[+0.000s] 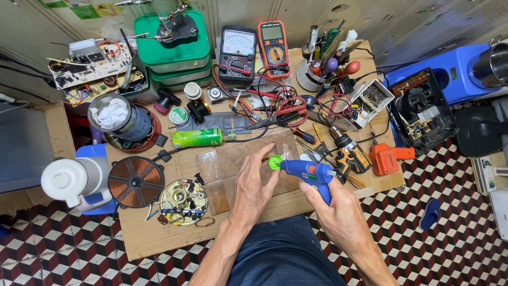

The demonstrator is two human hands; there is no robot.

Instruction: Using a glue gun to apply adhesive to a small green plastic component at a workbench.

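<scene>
My right hand (333,204) grips the handle of a blue glue gun (308,171), whose nozzle points left. At the nozzle tip sits a small green round part (274,162), pinched in the fingertips of my left hand (253,182). Both hands hover over a brown board (233,159) lying on the cardboard-covered work surface (159,233). My knee in dark trousers (283,254) is below the hands.
Around the hands lie a green spray can (197,137), a copper coil disc (136,181), a round metal plate with parts (183,202), a yellow-black drill (348,152), an orange tool (386,158), two multimeters (238,53), scissors (283,114), a circuit board (92,66) and green stacked boxes (172,53).
</scene>
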